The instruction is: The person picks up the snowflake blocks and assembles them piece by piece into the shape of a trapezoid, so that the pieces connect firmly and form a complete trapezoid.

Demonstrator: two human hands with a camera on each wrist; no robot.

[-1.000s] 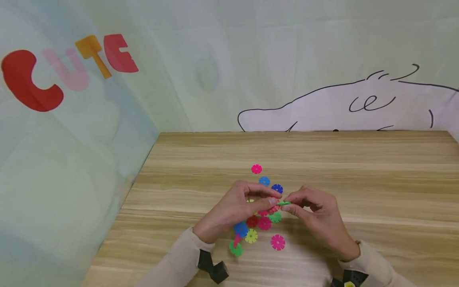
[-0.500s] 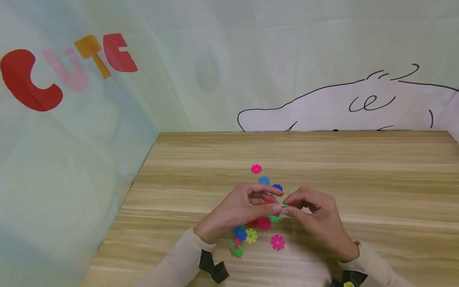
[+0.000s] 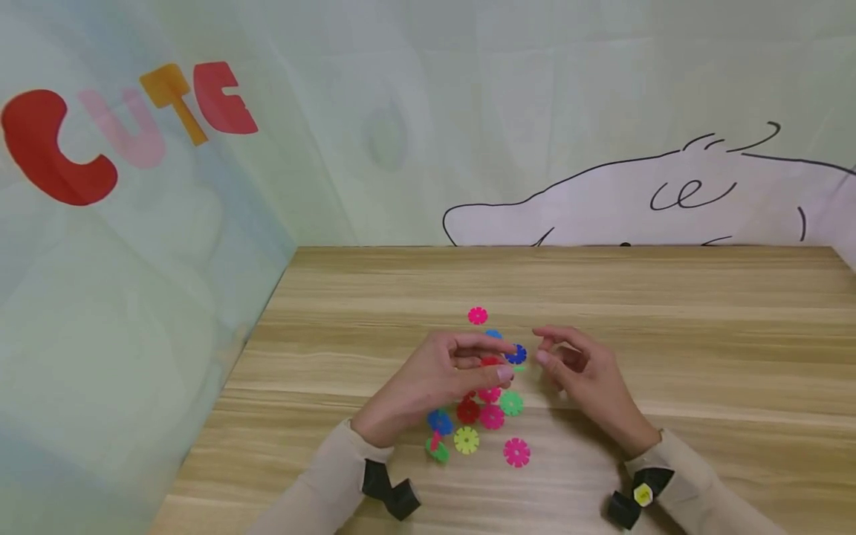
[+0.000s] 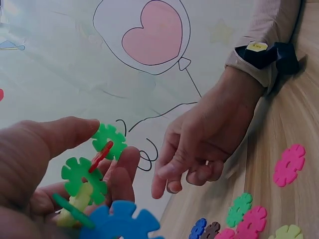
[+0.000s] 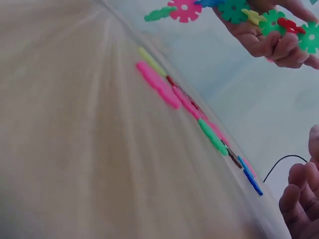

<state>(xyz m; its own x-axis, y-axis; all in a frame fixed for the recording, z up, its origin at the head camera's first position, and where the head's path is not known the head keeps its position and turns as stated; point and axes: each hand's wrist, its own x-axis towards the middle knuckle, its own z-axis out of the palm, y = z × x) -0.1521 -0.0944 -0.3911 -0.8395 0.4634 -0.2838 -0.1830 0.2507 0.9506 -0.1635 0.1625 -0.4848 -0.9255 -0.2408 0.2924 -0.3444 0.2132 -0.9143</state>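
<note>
My left hand (image 3: 438,379) holds a chain of slotted plastic snowflake discs (image 4: 82,179), linked edge to edge in green, red, yellow, blue and pink. In the left wrist view the thumb tip touches the green end disc (image 4: 109,142), with a red disc (image 4: 101,157) joined below it. The chain's other end hangs past the wrist side, where a pink disc (image 5: 185,9) and a green one show in the right wrist view. My right hand (image 3: 588,368) is apart from the chain, its fingers loosely bent with nothing between them.
Loose discs lie on the wooden table (image 3: 702,319) under and around the left hand: a pink disc (image 3: 516,452) nearest, a yellow disc (image 3: 467,440), a green disc (image 3: 511,403), a dark blue disc (image 3: 516,354) and a far pink disc (image 3: 478,316). A printed cloth wall (image 3: 374,148) stands behind.
Earlier both hands met at a green disc, pinching it at the chain's end. Now the right hand has let go and drawn back to the right; the left hand keeps the chain, slightly left.
</note>
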